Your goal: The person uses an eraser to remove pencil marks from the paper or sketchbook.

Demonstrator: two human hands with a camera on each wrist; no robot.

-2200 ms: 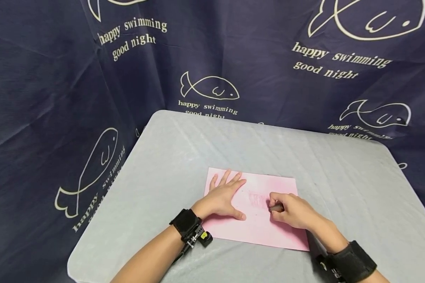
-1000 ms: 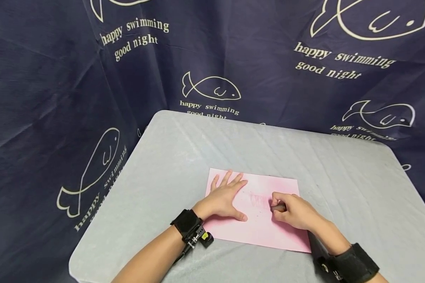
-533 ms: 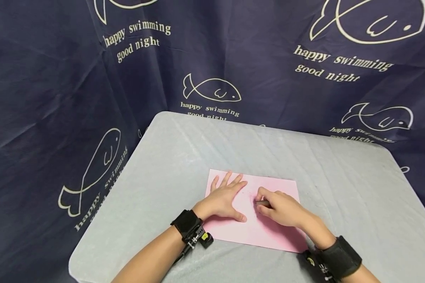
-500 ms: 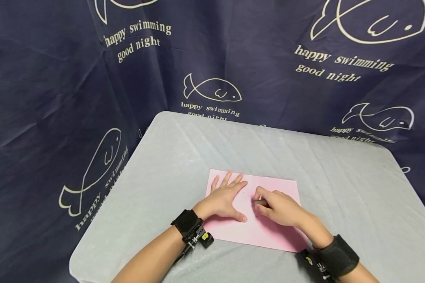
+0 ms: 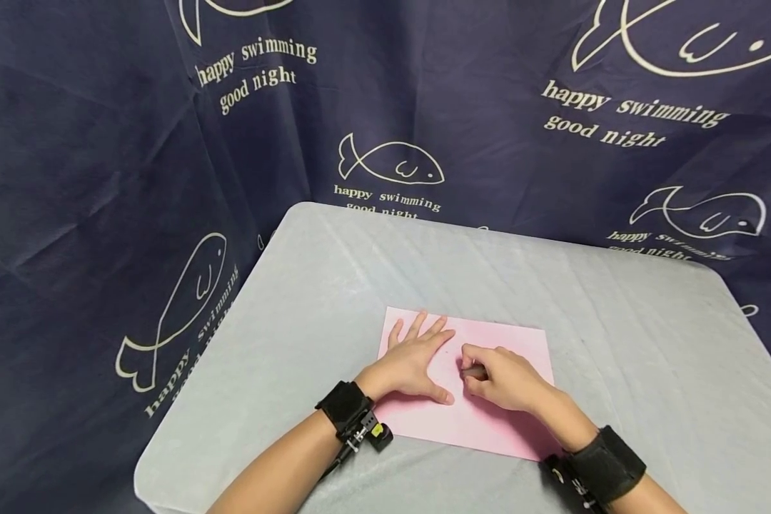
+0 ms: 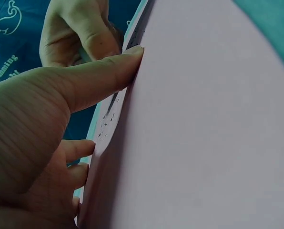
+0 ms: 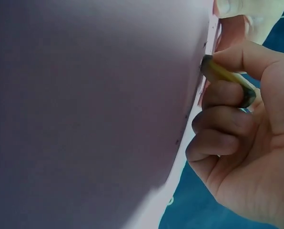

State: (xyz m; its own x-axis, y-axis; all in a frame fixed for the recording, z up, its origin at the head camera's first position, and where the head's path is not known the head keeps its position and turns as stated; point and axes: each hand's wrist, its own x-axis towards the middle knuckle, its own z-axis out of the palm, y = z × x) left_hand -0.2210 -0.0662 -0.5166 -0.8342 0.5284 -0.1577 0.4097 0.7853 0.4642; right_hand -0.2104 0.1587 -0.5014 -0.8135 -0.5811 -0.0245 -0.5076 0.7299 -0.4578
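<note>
A pink sheet of paper (image 5: 488,421) lies flat on the grey table (image 5: 334,285). My left hand (image 5: 414,360) rests flat on its left part, fingers spread and straight, thumb (image 6: 92,81) pressing the sheet (image 6: 204,124). My right hand (image 5: 497,375) pinches a short dark eraser-like stub (image 5: 472,372) and holds its tip against the paper just right of the left thumb. In the right wrist view the stub (image 7: 228,78) sits between thumb and curled fingers, touching the sheet (image 7: 94,105). Small dark crumbs dot the paper near it.
The table is covered by a pale grey cloth, its edges at the left and front. A dark blue curtain (image 5: 103,143) printed with fish and words hangs behind and to the left. Black wrist straps (image 5: 347,410) sit on both forearms.
My right hand has slid left across the paper with the stub, ending close to the left thumb. The red scribble seen earlier no longer shows. The left hand stayed put.
</note>
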